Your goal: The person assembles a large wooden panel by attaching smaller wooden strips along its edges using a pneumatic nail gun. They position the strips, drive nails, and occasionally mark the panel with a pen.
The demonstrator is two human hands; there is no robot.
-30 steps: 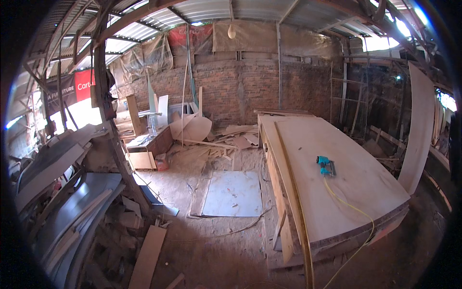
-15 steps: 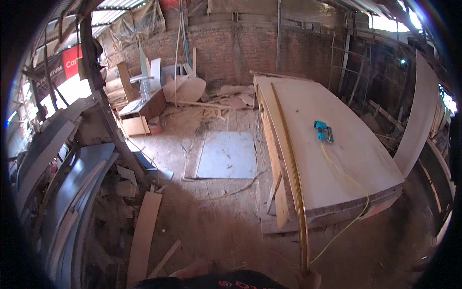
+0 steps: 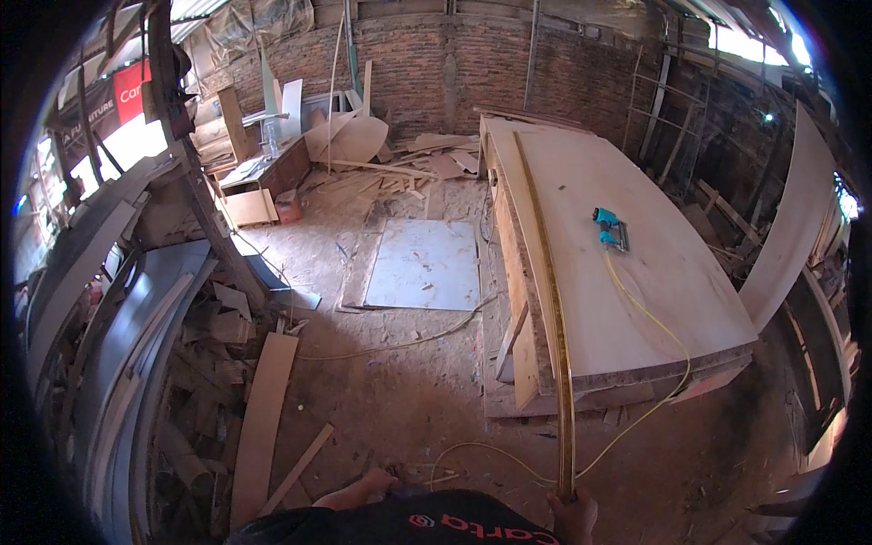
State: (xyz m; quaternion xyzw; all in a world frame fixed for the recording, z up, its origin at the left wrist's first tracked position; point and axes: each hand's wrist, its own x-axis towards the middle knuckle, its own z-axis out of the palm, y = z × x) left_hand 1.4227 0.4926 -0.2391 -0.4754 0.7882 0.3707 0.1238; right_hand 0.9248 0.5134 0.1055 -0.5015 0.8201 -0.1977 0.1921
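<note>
My right hand (image 3: 572, 516) is closed around the near end of a long, shiny gold trim strip (image 3: 550, 280). The strip runs away from me along the left side of a large pale board (image 3: 636, 309) on a low bench, its near end sticking out past the board's front edge. At the lower edge, beside my dark shirt, my left hand (image 3: 376, 480) shows only in part, low over the floor; its fingers are too indistinct to read. On the board, right of the strip, lies a teal air nailer (image 3: 610, 229) with a yellow hose (image 3: 669, 339).
A pale blue-grey sheet (image 3: 423, 265) lies on the dusty floor left of the bench. Board offcuts (image 3: 263, 427) and stacked panels (image 3: 150, 345) line the left side near a wooden post (image 3: 207, 218). The hose loops across the floor before me. A curved panel (image 3: 792, 227) leans at right.
The view has tipped downward, so the scene sits higher in the picture. More of both my hands and my shirt shows. My right hand still grips the gold strip.
</note>
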